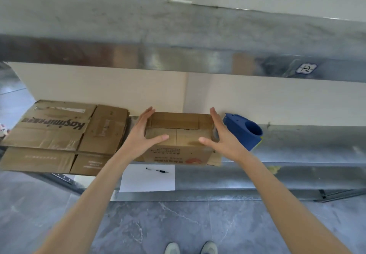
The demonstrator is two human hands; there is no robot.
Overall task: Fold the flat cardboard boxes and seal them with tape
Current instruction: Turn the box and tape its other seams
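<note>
Corrugated brown cardboard forms the folded box [182, 133], set mid-way along the dull metal bench [297, 145], its long axis parallel to the front edge and its closed flaps facing up. It is pressed between the left hand [141, 135] and right hand [220, 137], with fingers straight and thumbs laid on top. Flattened boxes [59, 135] are stacked at the left end. A blue plastic tape dispenser [243, 131] is just beside the right hand.

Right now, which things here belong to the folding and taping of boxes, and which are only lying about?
For the job: box, pressed between left hand and right hand; flat cardboard stack; blue tape dispenser.
Lying about: sheet of paper; pen on it.
</note>
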